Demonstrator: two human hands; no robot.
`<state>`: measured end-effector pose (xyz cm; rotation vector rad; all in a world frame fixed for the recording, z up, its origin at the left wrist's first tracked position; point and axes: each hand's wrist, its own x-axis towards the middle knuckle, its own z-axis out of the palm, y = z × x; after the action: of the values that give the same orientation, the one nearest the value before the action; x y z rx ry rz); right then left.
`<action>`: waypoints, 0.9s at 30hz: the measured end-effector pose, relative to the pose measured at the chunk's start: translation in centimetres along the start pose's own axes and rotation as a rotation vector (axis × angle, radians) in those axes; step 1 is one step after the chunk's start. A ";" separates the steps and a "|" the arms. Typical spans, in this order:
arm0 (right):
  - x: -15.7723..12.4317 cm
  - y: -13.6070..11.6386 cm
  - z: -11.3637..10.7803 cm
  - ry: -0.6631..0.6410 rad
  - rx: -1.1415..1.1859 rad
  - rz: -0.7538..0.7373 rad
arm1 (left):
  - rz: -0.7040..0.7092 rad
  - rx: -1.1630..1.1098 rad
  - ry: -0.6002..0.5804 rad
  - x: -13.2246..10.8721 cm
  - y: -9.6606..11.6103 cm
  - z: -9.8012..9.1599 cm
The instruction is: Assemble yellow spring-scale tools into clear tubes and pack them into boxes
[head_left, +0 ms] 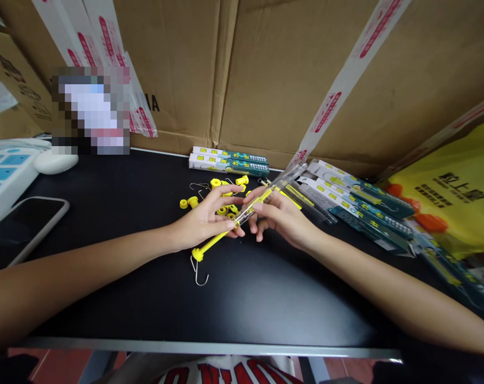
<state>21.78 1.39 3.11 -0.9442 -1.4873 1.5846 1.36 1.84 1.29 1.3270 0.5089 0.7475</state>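
My left hand (198, 221) is closed with thumb and fingers around a yellow plastic rod (213, 244). At the rod's lower end is a yellow cap with a metal hook (202, 281) hanging toward me. My right hand (284, 216) grips a clear plastic tube (287, 175), which slants up to the right. The rod's upper part runs into the tube's near end, between both hands. Behind my fingers lies a pile of small yellow plastic caps (192, 202) and wire hooks (198, 186). More yellow strips (300, 193) lie beyond my right hand.
Printed narrow boxes (228, 163) lie at the back, with several more boxes (362, 208) at right beside a yellow bag (445, 181). At left are a phone (22, 229), a power strip (10, 170) and a white rounded object (56, 161). Large cardboard (178, 69) walls the black table's far side.
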 end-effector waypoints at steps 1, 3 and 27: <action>0.0 0.0 0.0 -0.018 0.007 0.002 | -0.001 0.006 0.000 0.0 0.0 0.0; 0.0 0.1 0.0 -0.046 0.022 0.010 | -0.004 0.033 0.011 0.0 0.0 0.0; 0.1 -1.8 -1.5 -0.001 0.025 -0.098 | -0.126 0.069 0.078 0.2 -0.6 0.0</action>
<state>23.11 2.21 4.80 -0.8437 -1.4891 1.5299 1.61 1.93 0.75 1.3204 0.6803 0.6840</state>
